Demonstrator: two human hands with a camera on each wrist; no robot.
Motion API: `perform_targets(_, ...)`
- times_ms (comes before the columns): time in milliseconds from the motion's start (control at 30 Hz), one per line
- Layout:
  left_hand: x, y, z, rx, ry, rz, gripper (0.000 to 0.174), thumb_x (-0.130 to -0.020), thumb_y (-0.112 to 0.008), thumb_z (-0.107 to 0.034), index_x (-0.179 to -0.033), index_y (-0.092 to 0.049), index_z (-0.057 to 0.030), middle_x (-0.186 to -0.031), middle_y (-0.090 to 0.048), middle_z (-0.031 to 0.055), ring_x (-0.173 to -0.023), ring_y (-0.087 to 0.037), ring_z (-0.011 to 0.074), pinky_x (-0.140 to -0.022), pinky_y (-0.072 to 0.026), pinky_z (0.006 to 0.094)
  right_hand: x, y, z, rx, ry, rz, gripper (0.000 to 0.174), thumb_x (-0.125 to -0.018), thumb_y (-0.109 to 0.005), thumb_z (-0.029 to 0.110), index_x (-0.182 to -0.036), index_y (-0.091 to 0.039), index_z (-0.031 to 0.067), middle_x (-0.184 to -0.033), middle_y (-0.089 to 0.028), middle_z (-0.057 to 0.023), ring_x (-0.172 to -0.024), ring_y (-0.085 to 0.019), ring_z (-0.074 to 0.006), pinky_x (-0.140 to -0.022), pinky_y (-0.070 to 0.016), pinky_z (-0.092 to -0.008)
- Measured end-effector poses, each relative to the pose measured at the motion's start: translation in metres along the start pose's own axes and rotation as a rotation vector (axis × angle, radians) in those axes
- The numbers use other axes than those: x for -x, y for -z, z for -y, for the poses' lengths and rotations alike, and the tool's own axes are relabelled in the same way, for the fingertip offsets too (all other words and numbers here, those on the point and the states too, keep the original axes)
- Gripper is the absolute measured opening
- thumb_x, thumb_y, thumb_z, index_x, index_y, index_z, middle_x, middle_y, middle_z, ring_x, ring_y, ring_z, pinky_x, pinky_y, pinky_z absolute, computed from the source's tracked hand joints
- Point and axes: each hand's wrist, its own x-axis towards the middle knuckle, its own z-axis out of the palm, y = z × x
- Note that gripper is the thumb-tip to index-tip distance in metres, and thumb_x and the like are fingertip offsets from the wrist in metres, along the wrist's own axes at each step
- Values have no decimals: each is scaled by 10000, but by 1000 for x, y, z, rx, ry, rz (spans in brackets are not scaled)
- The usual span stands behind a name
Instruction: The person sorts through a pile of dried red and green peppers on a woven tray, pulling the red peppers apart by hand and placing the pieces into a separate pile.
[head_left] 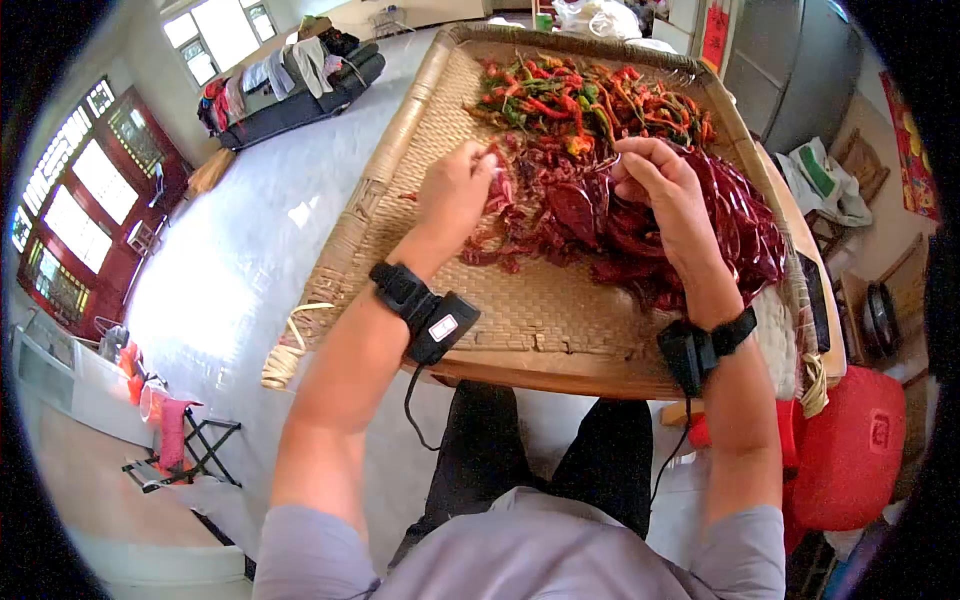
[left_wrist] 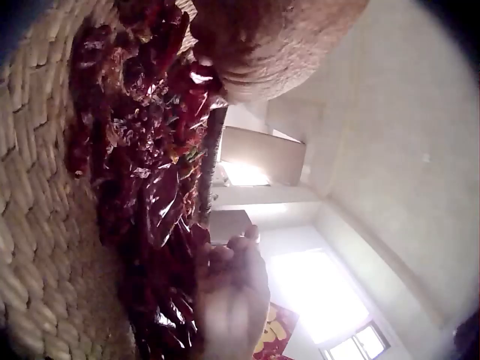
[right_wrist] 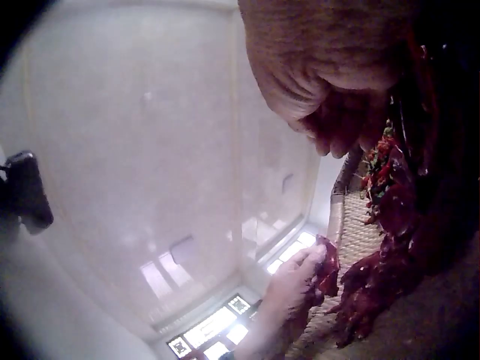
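Note:
My left hand (head_left: 455, 190) pinches a torn dark red dried chili (head_left: 500, 190) between thumb and fingers, over the left part of a shallow woven basket (head_left: 400, 225). In the right wrist view the same chili (right_wrist: 328, 266) sticks out past those fingertips. Across from it, my right hand (head_left: 665, 195) has its fingers curled and thumb against them, with a thin pale stem (head_left: 606, 164) at the tips. Beneath the right hand spreads a heap of long glossy dried chilies (head_left: 735, 225). Between the hands lie torn chili pieces (head_left: 530, 240).
Smaller red, orange and green chilies (head_left: 590, 100) fill the basket's far end. The basket's raised rim (head_left: 390, 150) runs around it. A red plastic chair (head_left: 850, 450) stands at the right, a folding stool (head_left: 185, 450) at the left. Clothes cover a dark couch (head_left: 300, 85) behind.

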Motion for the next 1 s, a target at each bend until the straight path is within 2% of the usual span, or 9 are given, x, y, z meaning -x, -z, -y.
perform_targets(167, -10, -12, 23, -191, -172, -511, 244, -884, -621, -148, -1083, -622, -8, -921, -650, 146, -819, -646, 291, -751, -509, 431, -1, -2, -11, 292, 221, -59, 144, -952, -602, 138, -1062, -662, 67, -871, -674, -70, -799, -635, -164, -750, -522, -280)
perform_targets(233, -6, -5, 11, -63, -77, -262, 260, -867, -630, -125, -1102, -627, -15, -938, -621, 136, -842, -618, 255, -775, -508, 383, 0, -7, -15, 615, 455, -121, 136, -927, -626, 149, -1045, -670, 98, -867, -680, -101, -801, -646, -229, -745, -529, -328)
perform_targets(267, -6, -9, 13, 7, -57, -158, 268, -868, -636, -118, -1118, -631, -22, -926, -621, 117, -812, -605, 222, -759, -508, 353, 1, -6, -13, 766, 411, -100, 190, -888, -663, 192, -1072, -661, 143, -932, -676, -118, -909, -624, -309, -833, -500, -404)
perform_targets(467, 7, -6, -11, 142, -157, 239, 254, -876, -634, -106, -1123, -659, -54, -924, -656, 47, -739, -584, 119, -724, -499, 279, 8, -9, -20, 1304, 592, 145, 404, -832, -697, 253, -1217, -602, 175, -1027, -658, -76, -1088, -557, -279, -1024, -346, -431)
perform_targets(533, 9, -7, -16, 139, -163, 276, 292, -872, -641, -106, -1161, -648, -60, -973, -654, 50, -745, -581, 116, -728, -499, 276, 11, -12, -19, 1384, 558, 212, 470, -790, -715, 210, -1245, -599, 195, -1065, -659, -69, -1108, -556, -258, -1052, -303, -428)
perform_targets(767, 14, -10, -25, 200, -217, 460, 364, -896, -672, -162, -1242, -619, -64, -1036, -649, 60, -809, -580, 96, -743, -494, 261, 8, -16, -20, 1110, 507, 165, 412, -781, -692, 154, -1185, -615, 169, -911, -679, -42, -974, -609, -265, -990, -364, -411)
perform_targets(867, 10, -20, -9, 263, -288, 445, 354, -902, -677, -217, -1195, -637, -23, -974, -654, 108, -854, -628, 233, -819, -500, 360, 7, -18, -16, 996, 521, 135, 349, -791, -685, 146, -1135, -632, 159, -873, -674, -40, -932, -613, -268, -961, -389, -410)
perform_targets(967, 11, -9, -22, 281, -211, 377, 334, -909, -672, -257, -1122, -649, -1, -942, -665, 136, -843, -633, 243, -804, -499, 371, 8, -22, -13, 1029, 583, -1, 300, -802, -680, 146, -1099, -646, 163, -895, -661, -40, -945, -602, -260, -950, -397, -412)
perform_targets(1000, 10, -7, -24, 135, -269, 221, 327, -931, -651, -298, -1070, -653, -1, -949, -674, 151, -827, -633, 236, -793, -498, 360, 5, -20, -14, 1089, 653, -88, 287, -807, -676, 147, -1092, -649, 167, -901, -656, -38, -953, -598, -257, -953, -394, -415)
